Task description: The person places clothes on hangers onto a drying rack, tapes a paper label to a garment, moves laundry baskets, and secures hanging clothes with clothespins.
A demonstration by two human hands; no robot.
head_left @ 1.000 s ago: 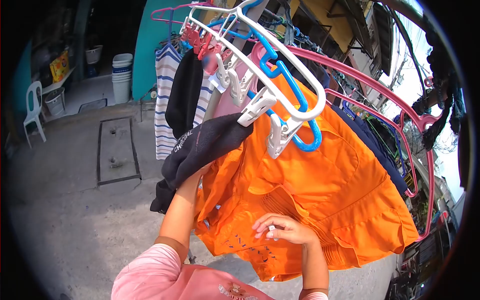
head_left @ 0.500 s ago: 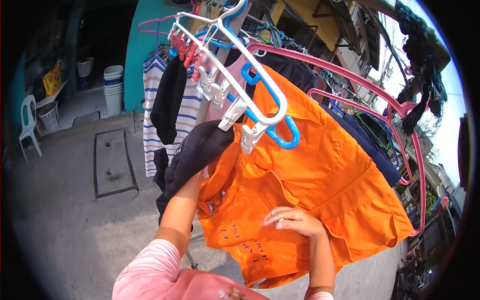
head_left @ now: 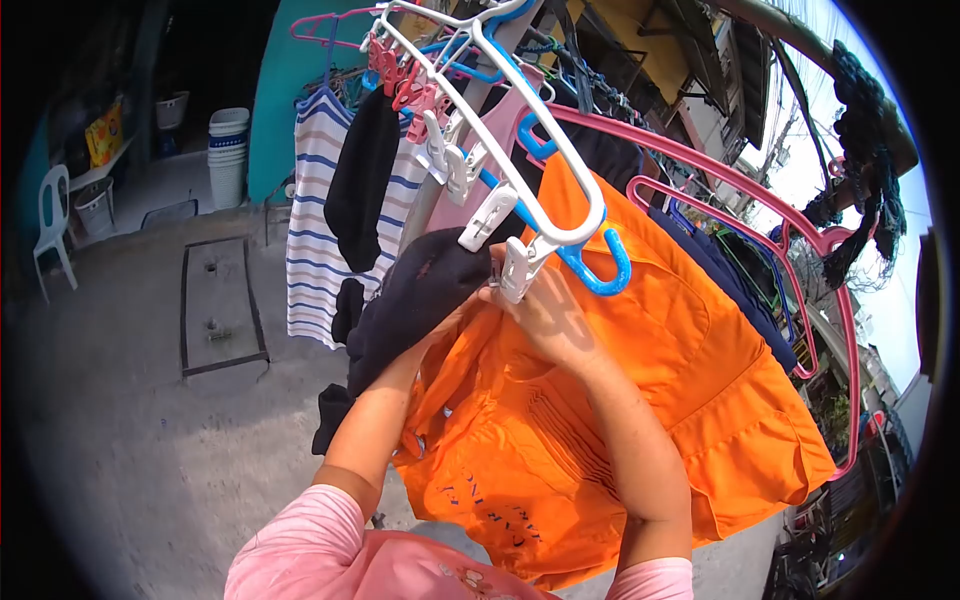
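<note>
My left hand [head_left: 455, 322] reaches up under a black sock [head_left: 425, 285], which drapes over the wrist. Its fingers are mostly hidden, but the sock is held up against the clips. My right hand [head_left: 545, 315] pinches a white clothespin-style clip [head_left: 517, 268] at the lower end of a white and blue clip hanger [head_left: 585, 205]. Another white clip [head_left: 488, 217] sits just above the sock's edge. Behind both hands hangs an orange garment [head_left: 690, 370] with dark lettering near its lower edge. A second black sock [head_left: 357, 190] hangs farther left.
Pink clips [head_left: 405, 85] line the hanger's far part. A striped top [head_left: 310, 230] hangs at left, and large pink hangers [head_left: 690, 160] extend right. Beyond are a white chair [head_left: 52, 235], stacked buckets [head_left: 228, 165] and a framed floor cover [head_left: 222, 305].
My right hand has risen from the front of the orange garment to the white clip and closed on it. The hanger and black sock appear slightly farther right in view.
</note>
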